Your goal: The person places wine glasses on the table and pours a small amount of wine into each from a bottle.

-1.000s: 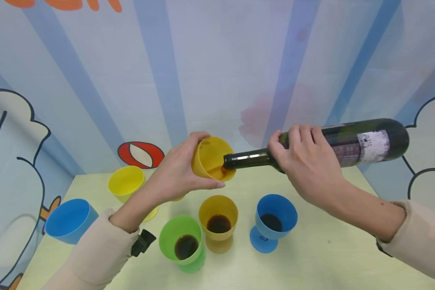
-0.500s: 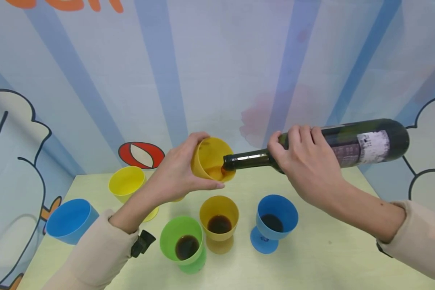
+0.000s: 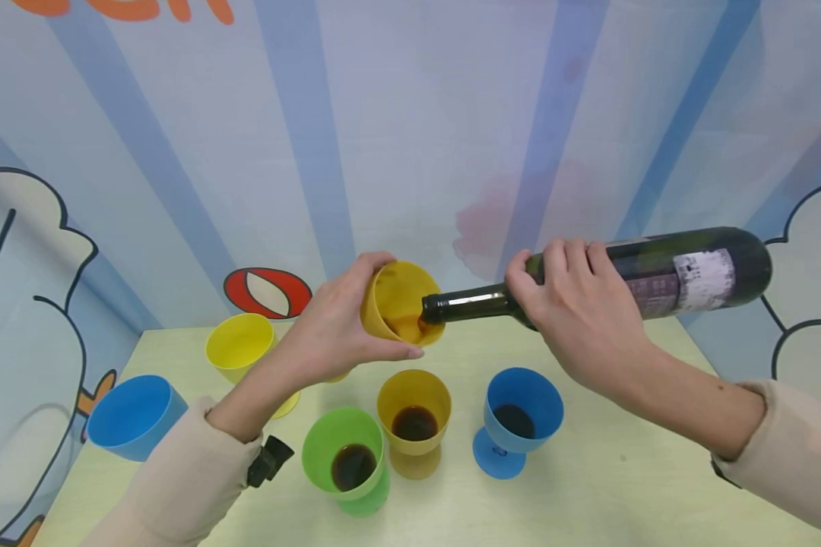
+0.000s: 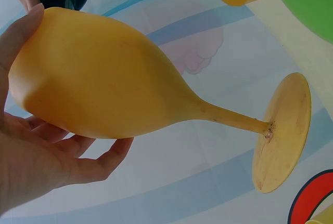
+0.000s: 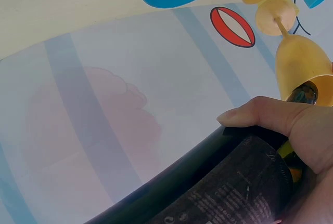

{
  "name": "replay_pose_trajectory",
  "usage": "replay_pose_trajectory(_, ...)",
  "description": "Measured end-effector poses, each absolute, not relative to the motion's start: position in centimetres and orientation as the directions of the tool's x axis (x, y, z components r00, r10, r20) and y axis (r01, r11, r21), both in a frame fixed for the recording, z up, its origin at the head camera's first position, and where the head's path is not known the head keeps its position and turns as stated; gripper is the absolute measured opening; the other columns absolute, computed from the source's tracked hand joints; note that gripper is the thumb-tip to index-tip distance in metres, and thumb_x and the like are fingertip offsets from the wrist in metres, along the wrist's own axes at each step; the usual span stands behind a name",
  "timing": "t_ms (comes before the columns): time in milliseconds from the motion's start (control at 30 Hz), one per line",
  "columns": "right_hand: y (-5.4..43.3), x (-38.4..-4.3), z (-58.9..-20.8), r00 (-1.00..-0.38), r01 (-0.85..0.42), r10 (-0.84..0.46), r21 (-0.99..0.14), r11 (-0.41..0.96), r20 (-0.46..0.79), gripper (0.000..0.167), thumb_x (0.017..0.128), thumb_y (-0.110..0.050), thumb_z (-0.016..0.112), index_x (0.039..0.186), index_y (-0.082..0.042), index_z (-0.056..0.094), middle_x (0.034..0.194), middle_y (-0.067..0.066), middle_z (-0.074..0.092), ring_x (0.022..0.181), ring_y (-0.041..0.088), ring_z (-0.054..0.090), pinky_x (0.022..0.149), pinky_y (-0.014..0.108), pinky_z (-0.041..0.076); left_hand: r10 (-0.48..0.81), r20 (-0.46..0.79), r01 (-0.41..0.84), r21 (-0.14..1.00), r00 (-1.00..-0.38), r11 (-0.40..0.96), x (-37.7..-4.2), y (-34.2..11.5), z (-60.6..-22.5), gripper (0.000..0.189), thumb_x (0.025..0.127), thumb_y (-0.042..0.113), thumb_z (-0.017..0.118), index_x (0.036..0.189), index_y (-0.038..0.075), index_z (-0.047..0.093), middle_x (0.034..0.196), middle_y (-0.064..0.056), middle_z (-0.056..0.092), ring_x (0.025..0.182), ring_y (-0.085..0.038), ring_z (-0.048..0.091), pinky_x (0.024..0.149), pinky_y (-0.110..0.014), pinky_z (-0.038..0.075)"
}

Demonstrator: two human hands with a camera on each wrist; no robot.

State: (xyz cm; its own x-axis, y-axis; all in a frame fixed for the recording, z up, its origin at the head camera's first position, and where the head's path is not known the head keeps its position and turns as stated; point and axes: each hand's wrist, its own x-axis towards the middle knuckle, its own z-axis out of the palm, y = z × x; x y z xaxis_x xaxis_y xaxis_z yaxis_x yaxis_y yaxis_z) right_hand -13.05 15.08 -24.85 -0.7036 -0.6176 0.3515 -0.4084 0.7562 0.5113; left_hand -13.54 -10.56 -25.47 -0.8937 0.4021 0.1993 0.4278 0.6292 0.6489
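Note:
My left hand (image 3: 335, 319) grips a yellow goblet (image 3: 398, 292) by its bowl, tilted toward the right. In the left wrist view the goblet's stem and round foot (image 4: 283, 133) stick out free, with fingers and thumb around the bowl (image 4: 99, 73). My right hand (image 3: 581, 311) holds a dark green wine bottle (image 3: 664, 270) nearly level around its shoulder. The bottle's mouth (image 3: 432, 307) lies at the goblet's rim, and reddish-brown liquid (image 3: 407, 328) runs into the bowl. In the right wrist view a thumb (image 5: 260, 115) presses along the bottle (image 5: 208, 182).
Below the hands a green goblet (image 3: 315, 456), a darker yellow goblet (image 3: 438, 425) and a blue goblet (image 3: 547, 399) hold dark liquid. A bright yellow goblet (image 3: 239, 342) and another blue one (image 3: 137, 418) stand at left on the pale table (image 3: 629, 471). A printed backdrop (image 3: 410, 137) rises behind.
The pool of liquid in the held goblet has grown a little. Goblet and bottle have sunk very slightly; both hands keep their grip.

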Motion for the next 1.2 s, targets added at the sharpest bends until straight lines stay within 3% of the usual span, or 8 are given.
replay_pose_trajectory(967, 14.95, -13.16, -24.89, -0.696, -0.430, -0.625, 0.493, 0.756, 0.352, 0.053, 0.071, -0.012, 0.073, 0.113, 0.005, 0.046, 0.092, 0.032, 0.052, 0.085, 0.044, 0.052, 0.081, 0.049, 0.045, 0.395, 0.192, 0.418, 0.652, -0.898, 0.633, -13.36, -10.91, -25.40, 0.086, 0.065, 0.031, 0.082, 0.132, 0.012, 0.034, 0.112, -0.007, 0.054, 0.090, -0.020, 0.052, 0.070, -0.030, 0.049)
replay_pose_trajectory(1200, 14.92, -13.37, -25.29, -0.724, -0.439, -0.599, 0.442, 0.782, 0.341, 0.055, 0.069, -0.015, 0.075, 0.113, 0.003, 0.047, 0.092, 0.030, 0.053, 0.084, 0.043, 0.053, 0.079, 0.048, 0.047, 0.391, 0.198, 0.421, 0.642, -0.899, 0.641, -13.65, -11.14, -25.56, 0.085, 0.064, 0.029, 0.083, 0.132, 0.011, 0.034, 0.112, -0.008, 0.054, 0.089, -0.022, 0.053, 0.069, -0.031, 0.049)
